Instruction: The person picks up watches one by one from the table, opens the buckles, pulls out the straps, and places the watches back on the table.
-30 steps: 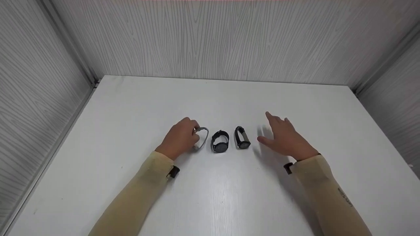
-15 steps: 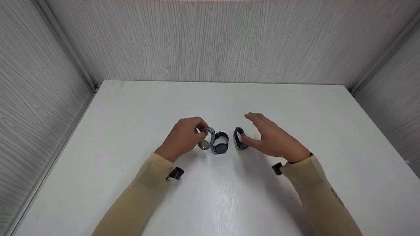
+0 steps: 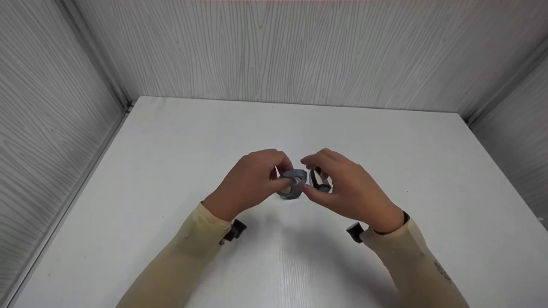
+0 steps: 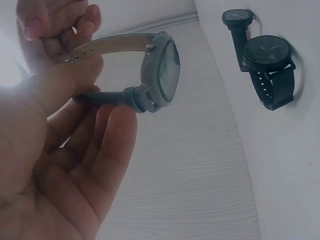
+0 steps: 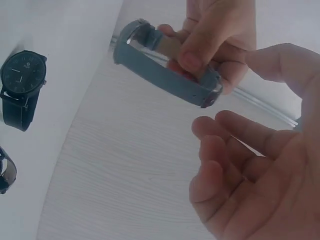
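My left hand (image 3: 257, 182) pinches a watch with a blue-grey strap (image 3: 295, 174) by its band, raised above the table. In the left wrist view the watch case (image 4: 162, 72) points away from the fingers, and the strap's tan lining shows. My right hand (image 3: 353, 190) is beside it with fingers loosely bent and nothing gripped; the right wrist view shows a gap between those fingers and the strap (image 5: 165, 75). A black round-dial watch (image 4: 267, 52) stands on the table, hidden behind the held watch in the head view. A smaller dark watch (image 3: 320, 184) stands to its right, partly covered by my right hand.
The white table (image 3: 205, 128) is bounded by a grey wood-grain panel (image 3: 274, 51) at the back and similar panels at both sides. Small black devices (image 3: 235, 230) sit at both wrists.
My left hand has lifted the blue-grey watch and carried it right, in front of the black watch. My right hand has moved left towards it, its fingers bending more.
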The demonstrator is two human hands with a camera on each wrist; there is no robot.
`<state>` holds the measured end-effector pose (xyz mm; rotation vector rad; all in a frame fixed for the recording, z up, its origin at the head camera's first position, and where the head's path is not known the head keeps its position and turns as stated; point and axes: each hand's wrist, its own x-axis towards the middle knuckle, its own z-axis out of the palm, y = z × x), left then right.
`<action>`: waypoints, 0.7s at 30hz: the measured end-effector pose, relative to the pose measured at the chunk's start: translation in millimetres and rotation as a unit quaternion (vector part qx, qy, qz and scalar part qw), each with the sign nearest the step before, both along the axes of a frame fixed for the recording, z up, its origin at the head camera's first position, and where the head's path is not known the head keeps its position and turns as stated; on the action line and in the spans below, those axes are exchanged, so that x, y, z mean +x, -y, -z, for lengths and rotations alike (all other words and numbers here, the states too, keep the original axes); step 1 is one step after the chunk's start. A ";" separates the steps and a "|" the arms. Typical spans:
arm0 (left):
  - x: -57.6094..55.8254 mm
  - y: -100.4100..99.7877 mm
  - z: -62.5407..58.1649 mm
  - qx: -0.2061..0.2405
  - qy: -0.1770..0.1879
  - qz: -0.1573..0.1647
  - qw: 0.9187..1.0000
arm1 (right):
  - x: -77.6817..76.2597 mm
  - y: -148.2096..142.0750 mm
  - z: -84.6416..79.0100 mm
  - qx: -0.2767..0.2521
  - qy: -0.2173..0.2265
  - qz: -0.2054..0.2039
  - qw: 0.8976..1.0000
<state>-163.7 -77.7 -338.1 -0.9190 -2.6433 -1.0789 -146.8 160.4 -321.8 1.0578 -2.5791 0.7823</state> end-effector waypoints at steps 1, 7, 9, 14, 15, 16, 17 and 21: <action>2.7 -0.8 -2.3 0.000 -0.019 0.008 1.000 | 0.8 -1.2 -1.1 0.001 -0.006 -0.003 1.000; 17.7 0.0 -16.4 0.039 -0.123 0.057 0.990 | 0.9 -2.7 -6.5 -0.031 -0.057 -0.077 0.995; 21.4 1.7 -20.9 0.050 -0.140 0.070 0.986 | 0.0 -2.0 -7.4 -0.045 -0.070 -0.102 0.991; 27.5 5.9 -28.9 0.035 -0.162 0.084 0.983 | -1.3 -1.3 -9.3 -0.080 -0.065 -0.138 0.985; 28.1 5.7 -30.3 0.031 -0.162 0.086 0.983 | -1.3 -2.0 -9.7 -0.086 -0.061 -0.141 0.984; 28.2 4.7 -31.8 0.027 -0.160 0.090 0.983 | -1.6 -2.8 -9.8 -0.092 -0.059 -0.143 0.984; 28.1 3.5 -33.5 0.023 -0.157 0.092 0.983 | -1.9 -4.0 -10.0 -0.097 -0.056 -0.143 0.983; 26.3 -3.2 -40.8 0.026 -0.133 0.100 0.986 | -2.7 -10.5 -10.3 -0.131 -0.028 -0.136 0.982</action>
